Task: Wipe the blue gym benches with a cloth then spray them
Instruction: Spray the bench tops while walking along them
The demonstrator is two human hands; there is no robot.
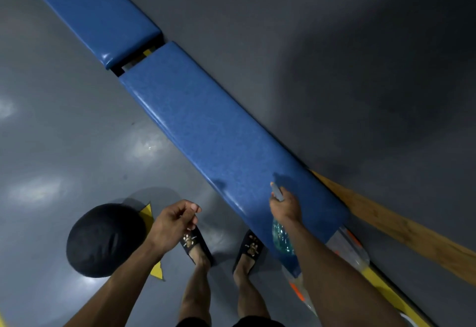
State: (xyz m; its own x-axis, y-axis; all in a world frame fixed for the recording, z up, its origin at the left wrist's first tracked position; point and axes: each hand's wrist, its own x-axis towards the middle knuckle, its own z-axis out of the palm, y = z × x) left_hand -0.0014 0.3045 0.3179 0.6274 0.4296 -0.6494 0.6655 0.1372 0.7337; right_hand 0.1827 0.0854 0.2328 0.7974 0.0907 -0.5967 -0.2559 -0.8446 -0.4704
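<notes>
Two blue padded benches run diagonally along the grey wall: a near bench [206, 131] and a far bench [90, 10], with a narrow gap between them. My right hand [286, 205] grips a spray bottle over the near bench's lower end. Its pale nozzle [277, 192] pokes out above my fingers and its teal body [282, 239] shows below my wrist. My left hand [175, 223] hangs over the floor left of the bench, fingers loosely curled, holding nothing I can see. No cloth is in view.
A round black object [103, 239] sits on the grey floor by my left arm, over yellow floor marks [148, 212]. My sandalled feet [198, 247] stand beside the bench. Clear plastic items with orange parts [350, 249] lie at the bench's end. A wooden strip [399, 229] runs along the wall.
</notes>
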